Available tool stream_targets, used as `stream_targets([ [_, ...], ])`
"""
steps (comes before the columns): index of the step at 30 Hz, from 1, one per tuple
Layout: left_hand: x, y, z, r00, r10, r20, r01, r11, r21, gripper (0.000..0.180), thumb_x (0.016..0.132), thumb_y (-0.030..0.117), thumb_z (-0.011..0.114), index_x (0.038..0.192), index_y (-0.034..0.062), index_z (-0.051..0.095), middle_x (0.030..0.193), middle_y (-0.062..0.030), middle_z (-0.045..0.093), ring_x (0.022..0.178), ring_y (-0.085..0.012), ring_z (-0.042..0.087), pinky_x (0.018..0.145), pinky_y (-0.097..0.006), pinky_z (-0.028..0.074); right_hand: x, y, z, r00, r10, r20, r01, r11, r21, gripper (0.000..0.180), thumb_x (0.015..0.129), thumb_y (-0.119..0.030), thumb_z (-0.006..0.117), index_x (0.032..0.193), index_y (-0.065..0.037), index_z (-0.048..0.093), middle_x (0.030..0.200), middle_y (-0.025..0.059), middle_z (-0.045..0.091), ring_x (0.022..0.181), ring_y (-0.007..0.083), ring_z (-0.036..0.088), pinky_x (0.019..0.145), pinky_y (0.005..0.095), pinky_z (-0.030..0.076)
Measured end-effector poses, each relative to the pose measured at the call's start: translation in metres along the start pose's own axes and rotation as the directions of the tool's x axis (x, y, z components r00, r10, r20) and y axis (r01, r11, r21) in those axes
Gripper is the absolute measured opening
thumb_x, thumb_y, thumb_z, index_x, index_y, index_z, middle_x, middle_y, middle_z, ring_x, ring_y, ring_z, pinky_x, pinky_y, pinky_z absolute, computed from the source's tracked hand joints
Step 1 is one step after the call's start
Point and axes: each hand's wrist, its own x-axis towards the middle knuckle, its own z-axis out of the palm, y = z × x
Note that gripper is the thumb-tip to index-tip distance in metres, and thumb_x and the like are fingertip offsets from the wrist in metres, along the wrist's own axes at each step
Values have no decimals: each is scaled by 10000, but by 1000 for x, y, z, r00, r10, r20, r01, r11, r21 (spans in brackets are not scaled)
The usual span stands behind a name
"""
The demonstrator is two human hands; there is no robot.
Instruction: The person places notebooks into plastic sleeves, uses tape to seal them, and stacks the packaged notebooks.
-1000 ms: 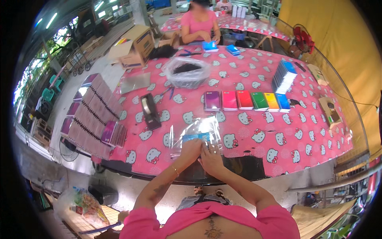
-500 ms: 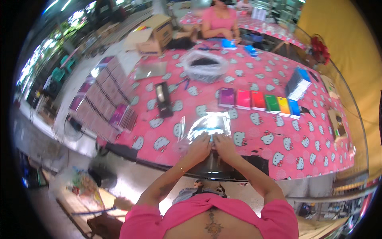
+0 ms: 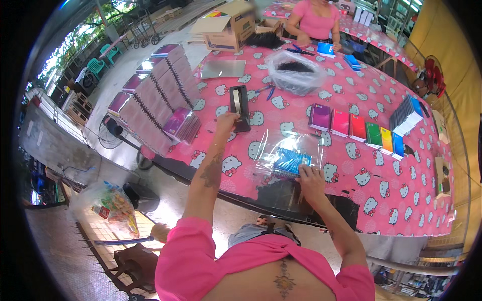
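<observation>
My left hand is at the near left side of a black tape dispenser. Its fingers are pinched together beside the pale tape roll, and whatever lies between them is too small to see. My right hand presses with outstretched fingers on the near right corner of a blue spiral notebook. Clear plastic film lies under and around that notebook and shines in the light. A dark bare patch of table shows just in front of it.
Tall stacks of purple-covered spiral notebooks stand on the left. A row of colored notebooks lies to the right, near a blue-topped stack. Beyond are a plastic-lined basket, a cardboard box and a person in pink.
My left hand has left the film and reached forward-left to the tape dispenser. My right hand stays at the notebook, now uncovered to view. The whole view has shifted.
</observation>
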Motion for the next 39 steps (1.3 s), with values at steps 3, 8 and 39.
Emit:
stream_targets([
  [3,-5,-29,14,905,413,-105,-425,892,-155,247,826,185,717,977,-10,718,847,-67,698,765,-161,646,690,-299,519,5,-1,-10,1000,2,21,-2,1000,-7,538,742,-271,760,1219,-56,635,1159,48,625,1123,262,555,963,422,407],
  [8,-14,-69,-15,909,281,-307,-313,948,-61,115,830,152,723,870,49,755,770,-19,712,661,-131,630,580,-282,484,13,-7,-11,987,-138,-81,140,990,19,503,770,-311,718,1189,-43,642,1096,63,620,1103,231,573,1023,440,394],
  [39,-260,-48,142,471,715,516,-774,54,631,346,798,216,762,1102,103,642,1203,-127,609,1112,-328,566,917,-411,439,92,104,38,960,-117,255,-36,850,526,586,923,-529,568,1274,-62,622,1176,160,633,1121,347,578,966,474,438],
])
